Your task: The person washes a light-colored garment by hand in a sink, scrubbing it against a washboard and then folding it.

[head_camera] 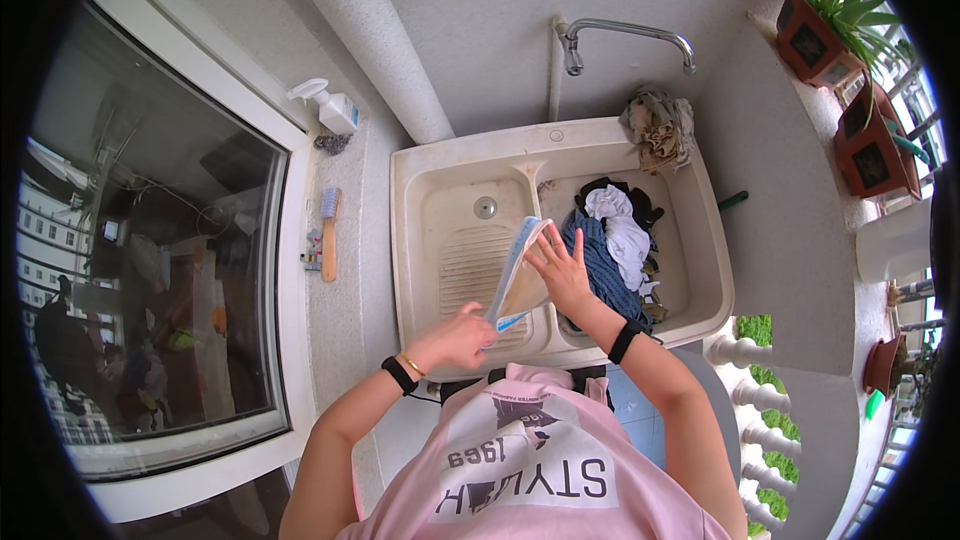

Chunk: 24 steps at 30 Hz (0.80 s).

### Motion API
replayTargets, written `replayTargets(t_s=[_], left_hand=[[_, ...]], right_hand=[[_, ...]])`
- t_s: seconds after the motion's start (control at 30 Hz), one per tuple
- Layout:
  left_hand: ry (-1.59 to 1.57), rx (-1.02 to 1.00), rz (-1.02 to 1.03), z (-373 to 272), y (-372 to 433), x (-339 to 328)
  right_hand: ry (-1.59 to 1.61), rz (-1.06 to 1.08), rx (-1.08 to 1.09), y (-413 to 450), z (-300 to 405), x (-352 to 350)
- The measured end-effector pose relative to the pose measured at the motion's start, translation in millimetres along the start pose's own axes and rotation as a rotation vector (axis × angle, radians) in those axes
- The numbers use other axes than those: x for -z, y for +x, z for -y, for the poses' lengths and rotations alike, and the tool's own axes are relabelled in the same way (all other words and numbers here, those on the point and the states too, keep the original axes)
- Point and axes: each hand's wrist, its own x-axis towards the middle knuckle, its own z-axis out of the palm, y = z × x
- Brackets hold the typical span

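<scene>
A clear plastic bag (519,274) with blue and white printing along its edge stretches between my hands above the laundry sink's divider. My left hand (456,335) grips its lower end, fingers curled. Higher up, my right hand (564,274) holds the bag's upper edge with its fingers spread; the exact grip is partly hidden. Beneath are the sink's two basins: the left basin (442,202) has a ribbed washboard (472,262) and a drain (485,208). In the right basin (679,240), beside my right hand, lie a blue knitted garment (596,259), white cloth (626,232) and dark clothes (645,206).
Crumpled brown and grey cloth (660,127) hangs over the sink's back right corner, below a chrome faucet (630,26). On the left ledge stand a white spray bottle (334,109) and a wooden-handled brush (329,236). Potted plants (821,37) line the right-hand parapet.
</scene>
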Motion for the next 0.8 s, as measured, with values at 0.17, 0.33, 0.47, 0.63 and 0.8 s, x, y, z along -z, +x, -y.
replayTargets(t_s=[0.17,0.33,0.47,0.63,0.8], left_hand=[[0.028,-0.219,-0.125,-19,5,5],[-0.003,-0.177,-0.092,-5,6,-8],[-0.038,0.077,-0.172,13,6,-13],[0.022,0.512,-0.112,59,-14,-20],[0.016,0.448,-0.058,66,-20,-37]], right_hand=[[-0.004,0.008,0.008,7,-2,4],[-0.044,0.034,0.016,13,-2,7],[-0.074,0.061,0.032,11,-2,5],[-0.134,0.129,0.013,2,-13,8],[-0.215,0.197,-0.014,-4,-21,10]])
